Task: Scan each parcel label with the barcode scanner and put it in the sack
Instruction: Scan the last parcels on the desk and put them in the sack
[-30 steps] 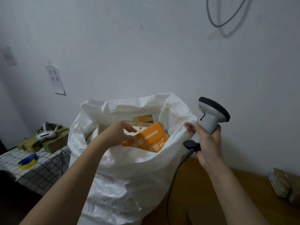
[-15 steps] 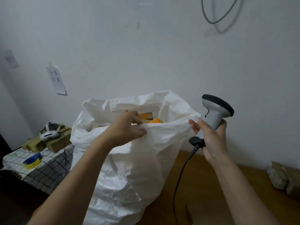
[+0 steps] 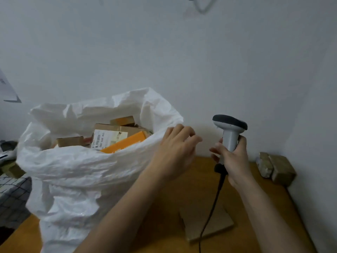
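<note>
At the left I see the white sack [image 3: 78, 167] standing open on the wooden table [image 3: 182, 201], with cardboard parcels [image 3: 109, 136] and an orange parcel [image 3: 125, 143] inside; my left hand [image 3: 175, 152] hovers at the sack's right rim, fingers loosely bent, holding nothing; a flat parcel [image 3: 206, 223] lies on the table; my right hand [image 3: 235, 157] grips the barcode scanner [image 3: 230, 132] upright by its handle.

Crinkled woven-plastic sack [image 3: 87, 167], cardboard parcels [image 3: 116, 133], smooth wooden table [image 3: 182, 194], matt plastic scanner [image 3: 230, 131].
</note>
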Motion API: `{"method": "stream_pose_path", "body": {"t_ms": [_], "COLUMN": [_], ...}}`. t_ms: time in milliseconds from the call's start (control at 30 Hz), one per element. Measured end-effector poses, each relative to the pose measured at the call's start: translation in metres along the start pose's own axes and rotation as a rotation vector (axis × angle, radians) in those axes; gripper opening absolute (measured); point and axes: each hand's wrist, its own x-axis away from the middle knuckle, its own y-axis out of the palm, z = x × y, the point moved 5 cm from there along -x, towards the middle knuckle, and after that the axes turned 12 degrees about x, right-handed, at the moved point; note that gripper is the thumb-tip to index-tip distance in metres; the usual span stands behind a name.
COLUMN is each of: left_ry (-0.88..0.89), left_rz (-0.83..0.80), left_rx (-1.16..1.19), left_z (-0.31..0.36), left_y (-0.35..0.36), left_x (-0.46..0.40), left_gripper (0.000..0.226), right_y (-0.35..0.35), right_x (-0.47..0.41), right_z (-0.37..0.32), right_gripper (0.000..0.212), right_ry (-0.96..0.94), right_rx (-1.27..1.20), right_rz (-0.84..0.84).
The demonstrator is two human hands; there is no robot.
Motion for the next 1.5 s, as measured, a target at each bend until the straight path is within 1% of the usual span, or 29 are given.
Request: {"method": "stream_pose_path", "body": {"t_ms": [67,133,167,233,300,367,433,500,633,733,800,900,1000,1067,1100,1133,1233,1267,1300,1367,1433,1500], "left_ry": [0.055,0.032,-0.026,-0.219,-0.433,-0.582,-0.721,-0.806,-0.856,-0.87,-0.864,-0.854,-0.904,-0.977,-1.048,-1.136,-1.431,-1.515,-1.562,-1.588,-1.591,-1.579], "left_rz": [-0.081,-0.234,-0.325,-0.493,-0.7,-0.879,-1.016,-1.113,-1.313,-1.444,-1.473,-1.445,-1.422,-1.345,-1.279,-1.191,-0.811,-0.724,-0.65,-0.455,-0.245,-0.129], "left_rx": [0.055,0.095,0.129,0.204,0.259,0.288,0.331,0.337,0.225,0.224,0.22,0.185,0.223,0.278,0.358,0.488,1.048,1.238,1.434,1.74,1.955,2.106], "left_z": [0.012,0.018,0.017,0.005,-0.009,-0.016,-0.02,-0.022,-0.032,-0.032,-0.032,-0.033,-0.035,-0.039,-0.039,-0.039,-0.031,-0.024,-0.016,-0.008,-0.008,-0.005], "left_y": [0.039,0.084,0.109,0.161,0.212,0.254,0.286,0.313,0.354,0.377,0.389,0.4,0.407,0.41,0.411,0.413,0.404,0.397,0.389,0.371,0.354,0.333], "left_x": [0.0,0.005,0.01,0.024,0.048,0.074,0.098,0.118,0.15,0.164,0.17,0.174,0.17,0.164,0.159,0.151,0.116,0.102,0.088,0.06,0.044,0.032], "left_gripper": [0.019,0.018,0.02,0.028,0.045,0.07,0.092,0.106,0.126,0.126,0.13,0.135,0.137,0.136,0.135,0.134,0.127,0.122,0.119,0.111,0.103,0.088], "right_y": [-0.023,-0.045,-0.055,-0.073,-0.088,-0.101,-0.111,-0.118,-0.131,-0.141,-0.147,-0.152,-0.153,-0.153,-0.153,-0.153,-0.15,-0.149,-0.147,-0.142,-0.136,-0.13], "right_x": [-0.005,-0.011,-0.014,-0.02,-0.027,-0.035,-0.045,-0.055,-0.076,-0.088,-0.091,-0.094,-0.096,-0.096,-0.095,-0.094,-0.09,-0.088,-0.086,-0.081,-0.075,-0.068], "right_z": [0.019,0.04,0.052,0.075,0.095,0.112,0.127,0.14,0.166,0.187,0.201,0.218,0.23,0.233,0.233,0.233,0.23,0.227,0.224,0.215,0.204,0.19], "right_gripper": [0.034,0.035,0.037,0.04,0.041,0.042,0.044,0.043,0.036,0.033,0.033,0.034,0.034,0.034,0.034,0.034,0.037,0.038,0.039,0.044,0.049,0.05], "right_ry": [0.038,0.084,0.107,0.158,0.216,0.258,0.29,0.324,0.372,0.417,0.449,0.487,0.521,0.531,0.535,0.538,0.552,0.554,0.553,0.534,0.506,0.482], "right_rx": [0.057,0.102,0.113,0.105,0.091,0.079,0.076,0.074,0.096,0.115,0.124,0.136,0.146,0.147,0.149,0.153,0.189,0.209,0.23,0.258,0.271,0.253], "right_rz": [0.028,0.065,0.08,0.104,0.127,0.144,0.152,0.155,0.157,0.174,0.187,0.203,0.21,0.205,0.199,0.192,0.174,0.165,0.152,0.123,0.092,0.065]}}
